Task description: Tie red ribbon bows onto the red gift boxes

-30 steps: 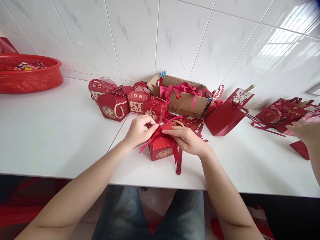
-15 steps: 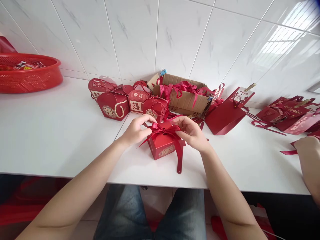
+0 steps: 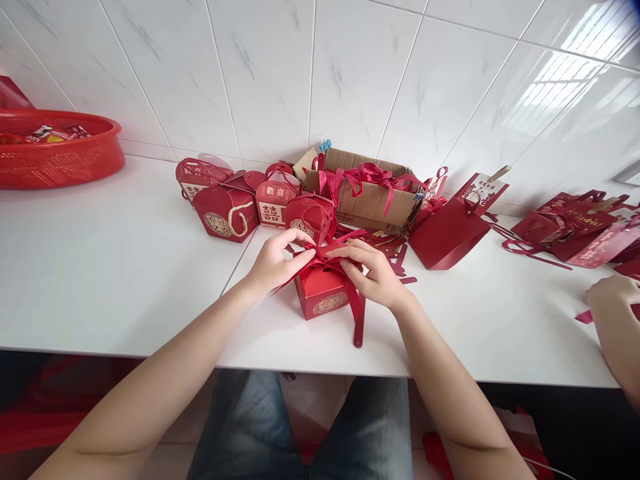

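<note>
In front of me on the white table point(image 3: 125, 287) stands a small red gift box point(image 3: 323, 293) with a gold round print on its near side. A red ribbon point(image 3: 357, 313) is tied in a bow over its top, one tail hanging down the right front to the tabletop. My left hand point(image 3: 277, 263) pinches the bow's left loop between thumb and fingers. From the right, my right hand point(image 3: 370, 270) reaches over the bow, its fingertips closed on the ribbon near the knot. The knot is partly hidden by my fingers.
Several finished red boxes point(image 3: 273, 200) stand behind on the left. A cardboard box point(image 3: 373, 203) holds red ribbons. Red bags point(image 3: 450, 230) stand to the right, a red basket point(image 3: 60, 157) of wrapped sweets far left. Another person's hand point(image 3: 615, 297) works at the right edge.
My right hand has shifted left from the bow's right loop towards the knot. My left hand has moved slightly inward. The other person's hand has shifted, with less ribbon showing beside it.
</note>
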`<state>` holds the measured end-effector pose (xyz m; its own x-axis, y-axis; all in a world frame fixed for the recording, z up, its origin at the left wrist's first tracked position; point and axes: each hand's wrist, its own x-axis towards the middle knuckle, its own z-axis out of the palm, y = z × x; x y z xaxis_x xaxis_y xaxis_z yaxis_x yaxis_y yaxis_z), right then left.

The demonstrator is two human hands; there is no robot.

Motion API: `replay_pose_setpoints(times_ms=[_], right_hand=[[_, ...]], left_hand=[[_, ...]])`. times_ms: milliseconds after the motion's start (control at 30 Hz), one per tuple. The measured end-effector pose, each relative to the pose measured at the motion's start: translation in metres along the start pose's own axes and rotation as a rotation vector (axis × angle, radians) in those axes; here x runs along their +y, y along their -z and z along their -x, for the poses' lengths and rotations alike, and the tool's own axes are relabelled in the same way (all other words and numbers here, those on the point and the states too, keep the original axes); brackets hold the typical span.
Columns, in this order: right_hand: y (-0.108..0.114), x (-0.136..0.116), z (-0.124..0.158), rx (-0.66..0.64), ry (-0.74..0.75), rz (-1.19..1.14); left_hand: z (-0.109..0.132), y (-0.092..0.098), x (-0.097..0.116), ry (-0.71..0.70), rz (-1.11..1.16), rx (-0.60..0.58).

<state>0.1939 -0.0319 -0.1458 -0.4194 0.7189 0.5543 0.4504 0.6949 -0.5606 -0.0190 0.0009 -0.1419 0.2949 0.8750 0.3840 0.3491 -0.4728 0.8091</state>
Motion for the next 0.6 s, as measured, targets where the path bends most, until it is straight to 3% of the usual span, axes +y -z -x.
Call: replay_pose_setpoints(times_ms=[133, 367, 500, 600], right_hand=[[-0.0014, -0.0013, -0.0004, 0.034, 0.006, 0.015], [-0.0042, -0.0013, 0.0011, 0.056, -0.007, 0.014], [-0.004, -0.0027, 0.0016, 0.061, -0.005, 0.01], [-0.0033, -0.0035, 0.0014, 0.066, -0.008, 0.01]], left_hand=[[0.0024, -0.0036, 0.0017, -0.092, 0.03, 0.011], [0.0029, -0.0031, -0.0003, -0.041, 0.148, -0.076], [0.0021, -0.0021, -0.0037, -0.064, 0.122, 0.018], [0.0011, 0.0016, -0.0063, -0.139, -0.04, 0.062]])
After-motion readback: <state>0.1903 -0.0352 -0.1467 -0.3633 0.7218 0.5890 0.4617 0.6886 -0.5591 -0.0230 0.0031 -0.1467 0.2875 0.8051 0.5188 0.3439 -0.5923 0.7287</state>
